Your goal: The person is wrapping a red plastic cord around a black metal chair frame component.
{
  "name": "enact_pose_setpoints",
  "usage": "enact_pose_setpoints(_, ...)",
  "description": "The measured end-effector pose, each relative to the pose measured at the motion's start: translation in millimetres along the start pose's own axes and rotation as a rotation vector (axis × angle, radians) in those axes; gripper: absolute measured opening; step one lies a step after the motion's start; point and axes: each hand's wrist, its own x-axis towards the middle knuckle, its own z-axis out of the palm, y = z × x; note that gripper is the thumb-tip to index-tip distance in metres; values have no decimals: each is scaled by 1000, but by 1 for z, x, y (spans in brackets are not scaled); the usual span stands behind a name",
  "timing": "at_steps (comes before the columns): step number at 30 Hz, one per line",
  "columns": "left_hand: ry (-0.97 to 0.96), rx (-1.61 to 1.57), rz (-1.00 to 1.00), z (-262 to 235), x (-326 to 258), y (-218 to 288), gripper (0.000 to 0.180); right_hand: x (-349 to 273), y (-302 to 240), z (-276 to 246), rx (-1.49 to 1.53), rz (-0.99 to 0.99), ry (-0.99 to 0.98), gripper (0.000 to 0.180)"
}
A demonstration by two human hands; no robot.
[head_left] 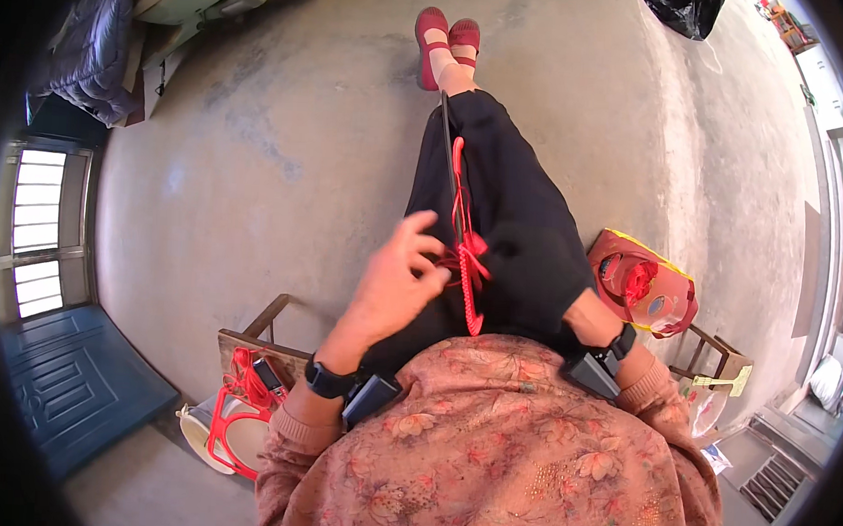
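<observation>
At the far left, at about eight o'clock from the left hand (pixel 392 285), a red cord bundle (pixel 245 373) lies on a wooden stool (pixel 249 342), beside a white bucket (pixel 198 430) with a red handle. The left hand hovers over the lap, its fingers (pixel 415 230) spread loosely and curled, with the thumb and forefinger tips drawn narrow toward the red knotted cord (pixel 466 256).

That cord lies along the black trousers (pixel 517 220), running from about twelve o'clock near the knee down to six o'clock by the waist. Its knotted middle sits at three o'clock from the fingertips, just beside them, touching or nearly so; I cannot tell which.

To work the knot well, I judge the pinch should fall close on the loop itself, with the strand kept taut along the leg so it does not slip.

The right hand (pixel 590 319) is mostly hidden behind the thigh, so its grip cannot be told. A red patterned bag (pixel 646 284) sits at two o'clock from it.
</observation>
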Motion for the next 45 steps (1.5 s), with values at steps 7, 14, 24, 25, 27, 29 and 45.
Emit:
enact_pose_setpoints(7, -551, -1081, -83, -12, -13, 40, 71, -32, -49, -58, 985, -126, 44, 24)
enact_pose_setpoints(14, -170, -1660, -81, -32, -17, 26, 64, -47, -24, -51, 1087, 295, -41, 28)
enact_pose_setpoints(24, -665, -993, -288, -26, -39, 9, 81, -80, -42, -73, 1235, 261, -61, 29)
enact_pose_setpoints(25, -662, -998, -287, -12, -36, 20, 81, -86, -46, -77, 1235, 215, -44, 29)
enact_pose_setpoints(27, -653, -1157, -219, 12, -22, 48, 87, -91, -54, -83, 1242, 154, -18, 29)
enact_pose_setpoints(29, -649, -1284, -166, 16, -8, 56, 84, -93, -60, -81, 1256, 95, 10, 29)
enact_pose_setpoints(45, -161, -331, -446, -79, -95, 21, 26, -13, 5, 34, 325, 178, -445, 34)
